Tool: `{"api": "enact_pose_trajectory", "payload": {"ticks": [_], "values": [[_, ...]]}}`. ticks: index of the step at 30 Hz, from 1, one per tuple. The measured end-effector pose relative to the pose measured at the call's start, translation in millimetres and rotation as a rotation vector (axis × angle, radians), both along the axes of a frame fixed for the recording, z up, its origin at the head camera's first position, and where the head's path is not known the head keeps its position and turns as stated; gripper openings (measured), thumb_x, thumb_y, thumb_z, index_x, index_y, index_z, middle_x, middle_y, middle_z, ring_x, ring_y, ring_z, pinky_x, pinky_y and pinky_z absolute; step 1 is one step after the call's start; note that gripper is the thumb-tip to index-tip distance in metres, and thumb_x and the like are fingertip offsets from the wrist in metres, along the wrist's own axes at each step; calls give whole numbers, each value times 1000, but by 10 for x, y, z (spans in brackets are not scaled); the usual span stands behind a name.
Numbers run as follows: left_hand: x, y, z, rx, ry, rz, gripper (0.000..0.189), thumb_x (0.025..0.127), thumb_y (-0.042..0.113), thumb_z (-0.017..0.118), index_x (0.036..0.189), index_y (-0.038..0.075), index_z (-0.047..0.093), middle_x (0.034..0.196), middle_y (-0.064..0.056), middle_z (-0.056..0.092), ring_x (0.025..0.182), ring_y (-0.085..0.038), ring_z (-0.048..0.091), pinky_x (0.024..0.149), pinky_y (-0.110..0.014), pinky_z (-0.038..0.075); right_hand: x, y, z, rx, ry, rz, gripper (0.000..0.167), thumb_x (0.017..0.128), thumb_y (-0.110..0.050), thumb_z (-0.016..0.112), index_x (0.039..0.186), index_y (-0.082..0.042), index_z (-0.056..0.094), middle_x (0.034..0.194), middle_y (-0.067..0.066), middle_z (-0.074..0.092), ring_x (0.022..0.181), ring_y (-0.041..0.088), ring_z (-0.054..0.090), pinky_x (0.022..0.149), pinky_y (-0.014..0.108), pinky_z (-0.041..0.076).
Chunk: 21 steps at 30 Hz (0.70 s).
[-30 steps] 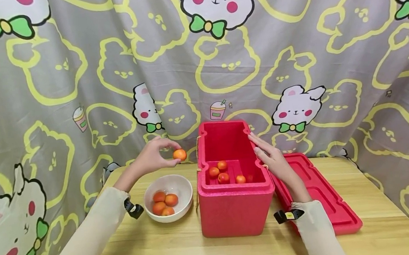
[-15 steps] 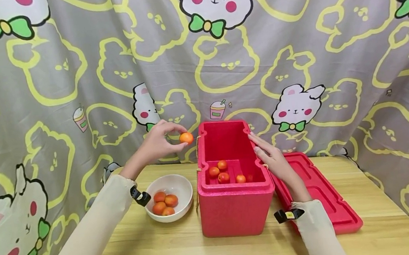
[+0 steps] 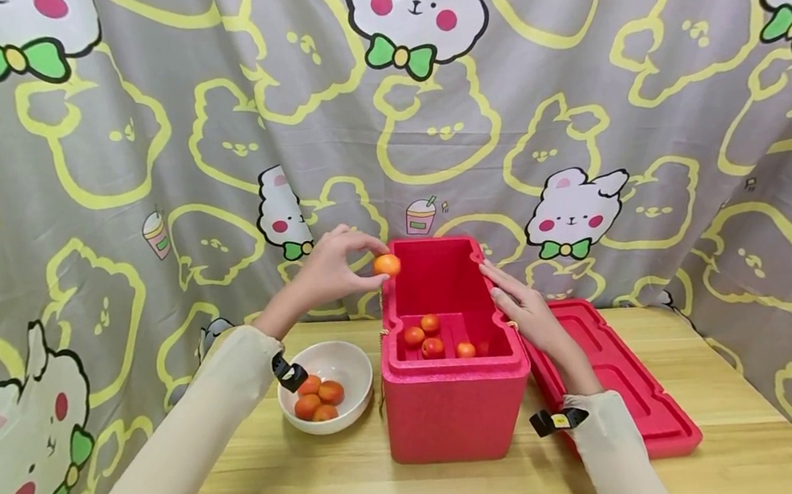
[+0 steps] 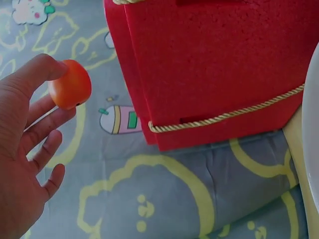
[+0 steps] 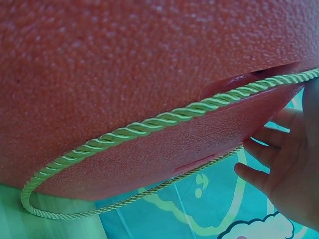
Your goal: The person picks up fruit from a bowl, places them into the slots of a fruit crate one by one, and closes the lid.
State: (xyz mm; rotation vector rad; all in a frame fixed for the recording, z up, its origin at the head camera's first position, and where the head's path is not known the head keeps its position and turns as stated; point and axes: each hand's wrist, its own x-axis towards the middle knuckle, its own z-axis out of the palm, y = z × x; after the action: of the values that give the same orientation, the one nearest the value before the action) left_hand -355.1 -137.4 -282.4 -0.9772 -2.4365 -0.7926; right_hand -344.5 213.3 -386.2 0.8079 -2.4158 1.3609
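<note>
My left hand (image 3: 336, 268) pinches an orange-red tomato (image 3: 387, 265) between thumb and fingertips, at the left rim of a red foam box (image 3: 450, 418). In the left wrist view, the tomato (image 4: 70, 84) shows a dark stem spot, and the lower fingers stay loosely bent. Several tomatoes (image 3: 432, 348) lie on the floor of the box. My right hand (image 3: 525, 307) rests along the box's right rim with its fingers extended. From the right wrist, the right hand (image 5: 289, 164) appears beside the box's outer wall, near a twisted gold cord (image 5: 164, 119).
A white bowl (image 3: 357, 364) holding several tomatoes (image 3: 307, 405) stands left of the box, below my left forearm. The red lid (image 3: 627, 376) lies on the wooden table (image 3: 334, 487) at the right. A patterned curtain (image 3: 325, 125) hangs close behind everything.
My left hand has carried the tomato up and rightward from above the bowl to the box's left rim. The right hand stays on the opposite rim.
</note>
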Motion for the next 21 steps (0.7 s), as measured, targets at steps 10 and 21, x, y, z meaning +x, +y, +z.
{"api": "enact_pose_trajectory", "payload": {"ticks": [10,21], "values": [[25,311,27,-184,4,-51,31,78,29,84,106,18,77,98,4,75,94,-22,56,80,-34,44,-3,1,-14,-12,-7,2,52,106,-19,51,157,-17,41,166,6,34,154,31,31,113,58,38],[124,678,65,-386,37,-137,34,78,32,83,108,18,75,104,5,74,99,-15,56,87,-34,45,-5,3,-25,-19,-13,1,52,105,-19,51,157,-18,40,166,3,35,152,30,34,107,55,44]]}}
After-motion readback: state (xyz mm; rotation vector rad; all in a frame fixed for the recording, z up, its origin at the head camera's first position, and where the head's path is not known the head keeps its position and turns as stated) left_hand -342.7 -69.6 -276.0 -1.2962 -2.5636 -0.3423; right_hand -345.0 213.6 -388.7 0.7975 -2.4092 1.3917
